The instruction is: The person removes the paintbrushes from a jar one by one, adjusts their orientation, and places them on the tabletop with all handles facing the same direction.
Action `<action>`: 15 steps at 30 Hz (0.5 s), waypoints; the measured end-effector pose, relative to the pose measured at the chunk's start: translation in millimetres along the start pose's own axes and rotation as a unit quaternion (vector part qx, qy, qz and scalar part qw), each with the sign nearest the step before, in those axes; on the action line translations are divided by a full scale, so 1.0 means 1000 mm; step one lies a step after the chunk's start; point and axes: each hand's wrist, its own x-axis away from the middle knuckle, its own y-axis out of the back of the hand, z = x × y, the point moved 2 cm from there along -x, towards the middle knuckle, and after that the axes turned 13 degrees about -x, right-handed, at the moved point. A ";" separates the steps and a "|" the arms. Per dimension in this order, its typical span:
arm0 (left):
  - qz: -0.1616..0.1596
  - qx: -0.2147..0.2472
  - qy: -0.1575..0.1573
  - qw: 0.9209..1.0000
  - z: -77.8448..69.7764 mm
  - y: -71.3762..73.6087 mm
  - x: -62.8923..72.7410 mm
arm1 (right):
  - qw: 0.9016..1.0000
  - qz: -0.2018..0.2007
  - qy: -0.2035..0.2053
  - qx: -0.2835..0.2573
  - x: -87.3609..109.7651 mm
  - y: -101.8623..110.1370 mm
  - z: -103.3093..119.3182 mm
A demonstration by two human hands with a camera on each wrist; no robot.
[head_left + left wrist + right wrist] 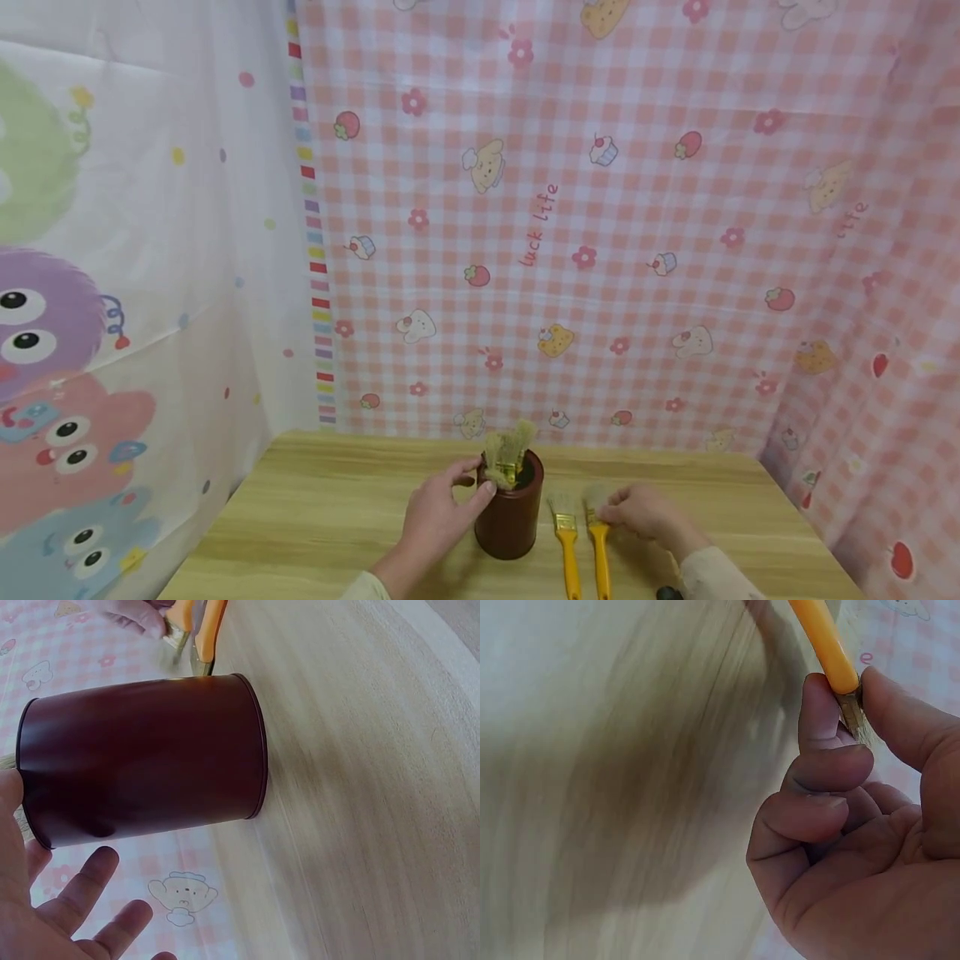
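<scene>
A dark brown cylindrical cup (508, 525) stands upright on the table, with paintbrushes (510, 454) in it, pale bristles up. My left hand (442, 508) holds the cup by its rim from the left, thumb at the front and index finger farther back. In the left wrist view the other fingers spread away from the cup's wall. To the right of the cup, my right hand (648, 517) pinches a yellow-handled paintbrush (602, 554) near its metal ferrule, between thumb and index finger. Another yellow-handled paintbrush (567, 554) lies just left of it, its bristles pointing away from me.
The wooden table (322, 517) ends at a pink checked cloth (525, 333) behind and to the right. A white cloth with cartoon figures (75, 333) hangs on the left. Near the right wrist, a small black object (669, 593) shows at the bottom edge.
</scene>
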 end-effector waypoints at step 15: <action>0.000 0.002 0.006 1.000 0.000 0.001 0.001 | 0.999 -0.007 -0.042 0.005 -0.024 -0.013 -0.014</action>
